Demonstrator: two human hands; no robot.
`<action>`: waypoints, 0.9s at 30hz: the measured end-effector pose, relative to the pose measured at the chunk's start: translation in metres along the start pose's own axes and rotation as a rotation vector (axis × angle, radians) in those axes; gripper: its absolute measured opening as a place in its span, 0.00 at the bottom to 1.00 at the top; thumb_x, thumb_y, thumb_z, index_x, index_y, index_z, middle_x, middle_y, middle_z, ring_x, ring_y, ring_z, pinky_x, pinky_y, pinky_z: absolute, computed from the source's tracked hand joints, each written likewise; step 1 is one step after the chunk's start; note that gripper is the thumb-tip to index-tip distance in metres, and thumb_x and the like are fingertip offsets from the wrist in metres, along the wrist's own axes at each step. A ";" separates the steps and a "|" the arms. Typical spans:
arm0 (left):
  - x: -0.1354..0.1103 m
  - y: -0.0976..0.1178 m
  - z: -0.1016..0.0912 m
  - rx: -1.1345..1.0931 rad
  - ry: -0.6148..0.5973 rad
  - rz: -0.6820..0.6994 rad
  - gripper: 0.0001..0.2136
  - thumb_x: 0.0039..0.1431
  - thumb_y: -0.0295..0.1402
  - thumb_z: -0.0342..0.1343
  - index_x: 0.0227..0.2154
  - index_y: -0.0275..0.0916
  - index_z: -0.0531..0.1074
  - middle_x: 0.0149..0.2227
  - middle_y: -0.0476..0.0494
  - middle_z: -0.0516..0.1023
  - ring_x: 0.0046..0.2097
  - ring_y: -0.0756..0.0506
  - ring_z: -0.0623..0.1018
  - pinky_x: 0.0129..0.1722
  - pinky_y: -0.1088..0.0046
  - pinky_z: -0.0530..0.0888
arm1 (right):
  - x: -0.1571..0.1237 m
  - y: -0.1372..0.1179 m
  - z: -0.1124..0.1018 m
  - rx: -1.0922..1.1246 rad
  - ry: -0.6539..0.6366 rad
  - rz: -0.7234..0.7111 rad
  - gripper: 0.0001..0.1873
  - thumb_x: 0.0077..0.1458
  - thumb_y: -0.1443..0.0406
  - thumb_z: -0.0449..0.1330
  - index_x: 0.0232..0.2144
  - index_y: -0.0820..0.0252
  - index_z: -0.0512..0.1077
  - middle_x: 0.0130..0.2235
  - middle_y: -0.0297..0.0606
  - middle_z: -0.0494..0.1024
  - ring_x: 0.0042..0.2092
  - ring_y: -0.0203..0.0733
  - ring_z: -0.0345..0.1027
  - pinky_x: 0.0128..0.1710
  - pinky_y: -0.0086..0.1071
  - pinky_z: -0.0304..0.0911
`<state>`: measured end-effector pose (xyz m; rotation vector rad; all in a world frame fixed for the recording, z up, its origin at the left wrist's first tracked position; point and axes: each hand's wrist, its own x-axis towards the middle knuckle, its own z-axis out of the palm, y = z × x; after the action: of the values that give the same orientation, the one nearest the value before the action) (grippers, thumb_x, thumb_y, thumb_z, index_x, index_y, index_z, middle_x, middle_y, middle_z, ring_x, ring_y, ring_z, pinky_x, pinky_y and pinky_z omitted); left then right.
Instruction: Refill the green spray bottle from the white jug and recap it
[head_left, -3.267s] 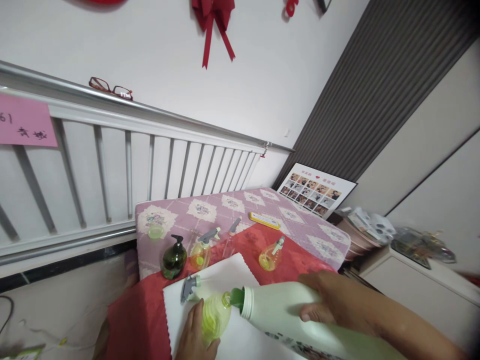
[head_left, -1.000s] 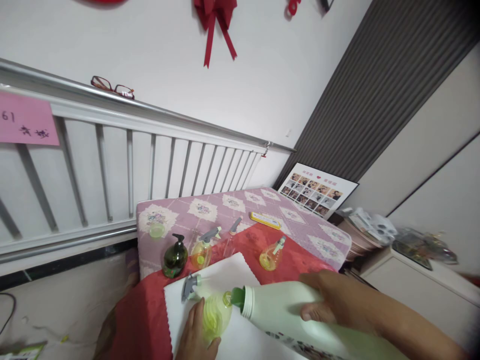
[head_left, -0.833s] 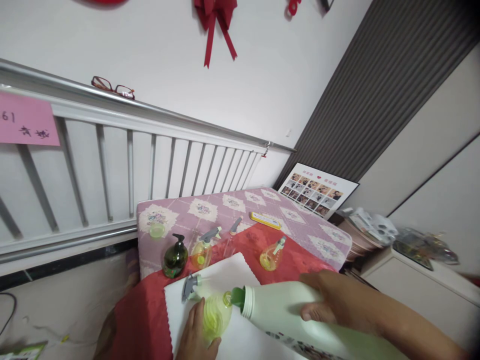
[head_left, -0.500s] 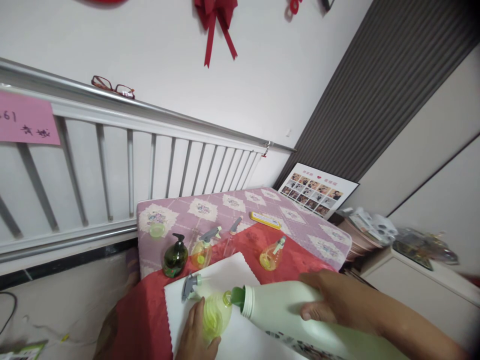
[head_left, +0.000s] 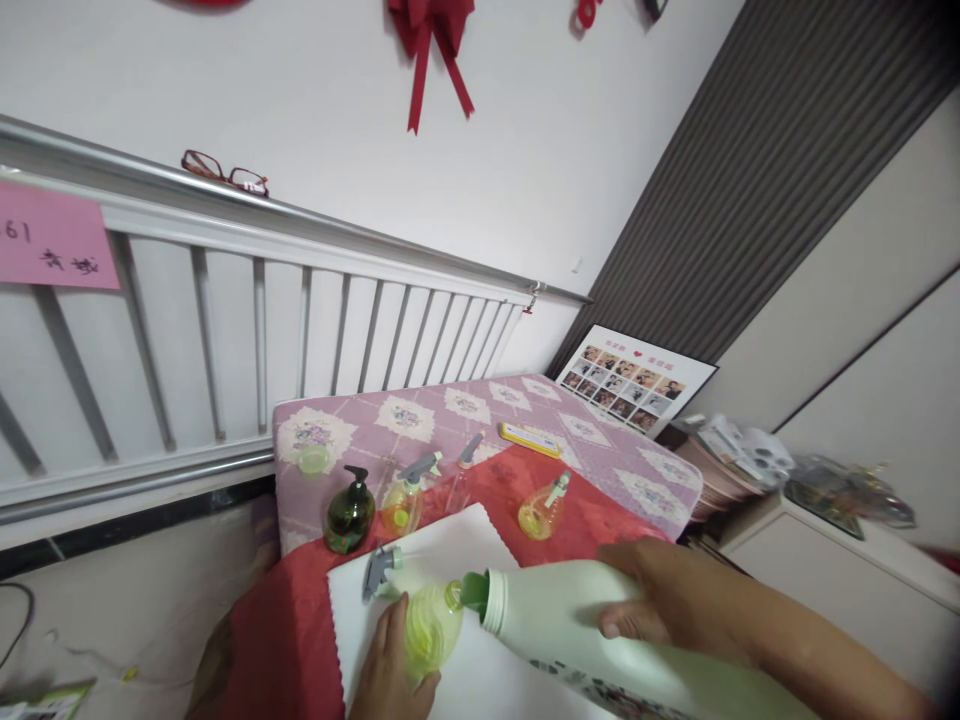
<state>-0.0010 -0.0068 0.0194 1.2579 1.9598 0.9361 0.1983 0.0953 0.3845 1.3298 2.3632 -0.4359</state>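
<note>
My left hand (head_left: 395,655) is wrapped round a yellow-green spray bottle (head_left: 435,625) with its top off, tilted to the right over a white sheet (head_left: 487,545). A large pale green jug (head_left: 555,610) lies almost level in my right hand (head_left: 660,595), which grips it from above. The jug's green spout meets the mouth of the small bottle; whether liquid runs between them I cannot make out. A grey trigger spray head (head_left: 381,573) lies on the sheet just beyond my left hand.
On the table stand a dark green pump bottle (head_left: 350,512), a spray bottle (head_left: 403,505), a clear bottle (head_left: 461,475) and a yellowish spray bottle (head_left: 541,510). Behind them lie a yellow case (head_left: 530,440) and a pale green lid (head_left: 314,459). A white radiator (head_left: 322,330) borders the far side.
</note>
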 end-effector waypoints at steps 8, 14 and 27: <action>-0.001 0.003 -0.002 0.003 0.001 0.013 0.42 0.47 0.32 0.55 0.67 0.29 0.50 0.71 0.29 0.58 0.71 0.37 0.60 0.72 0.59 0.58 | 0.000 0.000 -0.001 0.011 -0.002 0.016 0.18 0.52 0.51 0.62 0.37 0.59 0.75 0.43 0.45 0.82 0.42 0.54 0.76 0.36 0.36 0.61; -0.001 0.002 -0.002 -0.022 0.001 0.004 0.42 0.46 0.32 0.55 0.66 0.28 0.49 0.71 0.29 0.57 0.71 0.37 0.60 0.72 0.59 0.58 | 0.001 0.000 -0.001 -0.012 0.001 0.010 0.18 0.53 0.51 0.61 0.37 0.59 0.75 0.43 0.46 0.82 0.42 0.54 0.75 0.36 0.36 0.61; 0.000 0.000 0.001 -0.006 0.008 -0.005 0.42 0.45 0.34 0.54 0.66 0.31 0.50 0.71 0.31 0.58 0.71 0.38 0.59 0.72 0.60 0.58 | 0.004 0.006 0.002 0.003 0.001 -0.003 0.19 0.53 0.50 0.61 0.38 0.58 0.75 0.43 0.45 0.82 0.42 0.54 0.76 0.35 0.35 0.61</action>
<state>0.0001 -0.0066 0.0186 1.2470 1.9643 0.9443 0.2016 0.1001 0.3807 1.3278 2.3663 -0.4399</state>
